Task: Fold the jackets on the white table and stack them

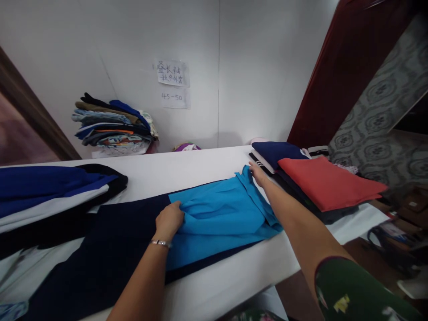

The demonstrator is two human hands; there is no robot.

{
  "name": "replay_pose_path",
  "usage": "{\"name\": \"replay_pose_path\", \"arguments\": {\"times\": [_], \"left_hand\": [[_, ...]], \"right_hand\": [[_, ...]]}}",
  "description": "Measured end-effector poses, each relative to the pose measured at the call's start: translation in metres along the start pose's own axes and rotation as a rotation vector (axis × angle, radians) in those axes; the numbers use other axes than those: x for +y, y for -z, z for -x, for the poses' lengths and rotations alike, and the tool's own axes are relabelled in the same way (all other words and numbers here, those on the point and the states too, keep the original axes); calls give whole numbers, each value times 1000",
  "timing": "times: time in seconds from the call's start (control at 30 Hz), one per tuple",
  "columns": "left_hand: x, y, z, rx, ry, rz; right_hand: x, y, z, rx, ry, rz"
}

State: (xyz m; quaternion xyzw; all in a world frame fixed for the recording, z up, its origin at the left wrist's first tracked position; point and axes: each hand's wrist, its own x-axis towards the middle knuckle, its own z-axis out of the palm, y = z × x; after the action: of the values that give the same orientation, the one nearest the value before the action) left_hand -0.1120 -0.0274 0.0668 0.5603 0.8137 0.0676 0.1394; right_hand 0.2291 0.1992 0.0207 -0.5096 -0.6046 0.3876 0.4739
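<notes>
A bright blue garment lies partly folded over a dark navy garment spread along the white table. My left hand, with a bracelet at the wrist, grips the blue cloth at its left edge, and creases run from the fingers. At the far right corner, beside a folded-over band of the same cloth, my right hand is closed on the edge; its fingertips are partly hidden. Dark cloth shows as a strip below the blue garment's near edge.
Right of my hands sit folded clothes, with a red folded garment and a navy one on top. Blue, white and black garments lie loose at left. Against the wall stands a tall clothes stack. Handwritten paper signs hang above.
</notes>
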Motion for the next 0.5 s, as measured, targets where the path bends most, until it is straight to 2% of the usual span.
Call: {"name": "replay_pose_path", "arguments": {"times": [0.1,0.27,0.5], "left_hand": [[-1,-1,-2,-12,7,9],[0,0,-4,-33,34,-19],[-2,-4,-9,12,56,3]], "right_hand": [[5,6,3,-38,-41,-43],[5,11,3,-72,-13,-59],[-7,18,-8,-90,-18,85]]}}
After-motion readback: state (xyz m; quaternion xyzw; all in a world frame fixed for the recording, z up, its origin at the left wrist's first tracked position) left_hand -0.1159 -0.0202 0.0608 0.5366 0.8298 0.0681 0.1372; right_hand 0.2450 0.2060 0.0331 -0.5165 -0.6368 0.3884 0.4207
